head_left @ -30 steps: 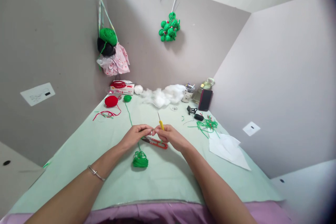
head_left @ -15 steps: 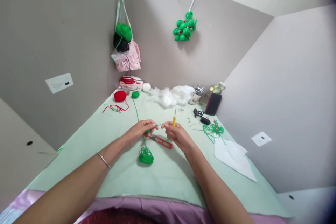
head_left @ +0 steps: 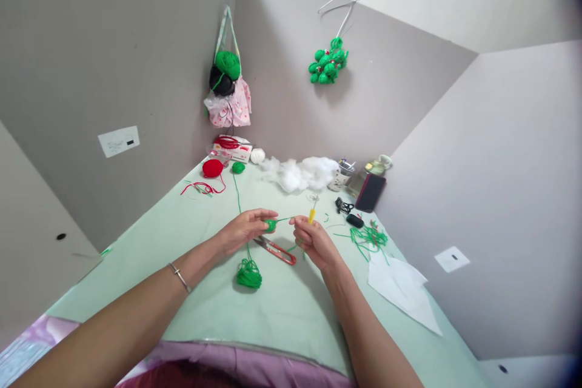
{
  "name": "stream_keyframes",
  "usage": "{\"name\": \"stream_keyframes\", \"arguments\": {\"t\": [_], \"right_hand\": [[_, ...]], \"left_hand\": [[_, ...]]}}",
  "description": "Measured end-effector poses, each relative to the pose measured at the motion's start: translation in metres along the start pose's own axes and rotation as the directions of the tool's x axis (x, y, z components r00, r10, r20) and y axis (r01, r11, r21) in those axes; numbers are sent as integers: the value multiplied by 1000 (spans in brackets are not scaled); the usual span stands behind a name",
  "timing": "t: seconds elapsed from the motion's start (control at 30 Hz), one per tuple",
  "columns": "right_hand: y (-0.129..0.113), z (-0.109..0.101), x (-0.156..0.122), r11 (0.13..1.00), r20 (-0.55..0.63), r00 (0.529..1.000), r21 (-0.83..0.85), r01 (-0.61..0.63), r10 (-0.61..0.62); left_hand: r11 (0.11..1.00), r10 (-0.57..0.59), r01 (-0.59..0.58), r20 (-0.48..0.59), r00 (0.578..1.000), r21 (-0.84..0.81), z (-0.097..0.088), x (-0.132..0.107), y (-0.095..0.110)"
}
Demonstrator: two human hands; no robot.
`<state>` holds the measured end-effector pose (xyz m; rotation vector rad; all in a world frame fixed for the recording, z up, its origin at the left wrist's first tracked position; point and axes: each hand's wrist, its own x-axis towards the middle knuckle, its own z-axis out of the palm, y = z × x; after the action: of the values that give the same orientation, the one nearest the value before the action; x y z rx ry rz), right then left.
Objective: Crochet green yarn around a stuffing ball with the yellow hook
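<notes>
My left hand (head_left: pixel 243 229) pinches a small green crocheted piece (head_left: pixel 271 224) above the pale green table (head_left: pixel 159 236). My right hand (head_left: pixel 311 239) is closed around a yellow-handled crochet hook (head_left: pixel 311 213) whose metal tip points up. A green yarn strand (head_left: pixel 285 219) runs between the two hands. More green yarn hangs down from the left hand to a loose green pile (head_left: pixel 248 274) on the table. Red-handled snips (head_left: pixel 275 249) lie on the table just below both hands.
A red yarn ball (head_left: pixel 212 168), a small green ball (head_left: pixel 238 167) and white stuffing (head_left: pixel 297 172) sit at the back. A dark phone (head_left: pixel 370 191), green yarn scraps (head_left: pixel 366 236) and white paper (head_left: pixel 402 288) lie to the right. Green crocheted balls (head_left: pixel 328 62) hang on the partition.
My hands have drawn apart, stretching a green strand between them; the green piece now shows at my left fingertips. The camera has turned left, shifting the scene rightward.
</notes>
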<state>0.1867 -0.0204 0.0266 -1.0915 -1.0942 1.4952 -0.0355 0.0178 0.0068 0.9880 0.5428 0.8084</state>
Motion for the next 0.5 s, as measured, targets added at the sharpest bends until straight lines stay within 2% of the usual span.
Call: {"name": "stream_keyframes", "arguments": {"t": [0.1, 0.3, 0.5], "right_hand": [[0, 2, -1, 1000, 8, 1000, 0, 2, -2], [0, 5, -3, 1000, 18, 1000, 8, 3, -3], [-1, 5, -4, 1000, 15, 1000, 6, -4, 3]], "left_hand": [[1000, -30, 30, 15, 999, 5, 1, 0, -3], [996, -92, 91, 133, 987, 12, 9, -7, -2], [997, -65, 59, 125, 990, 56, 12, -5, -3]]}}
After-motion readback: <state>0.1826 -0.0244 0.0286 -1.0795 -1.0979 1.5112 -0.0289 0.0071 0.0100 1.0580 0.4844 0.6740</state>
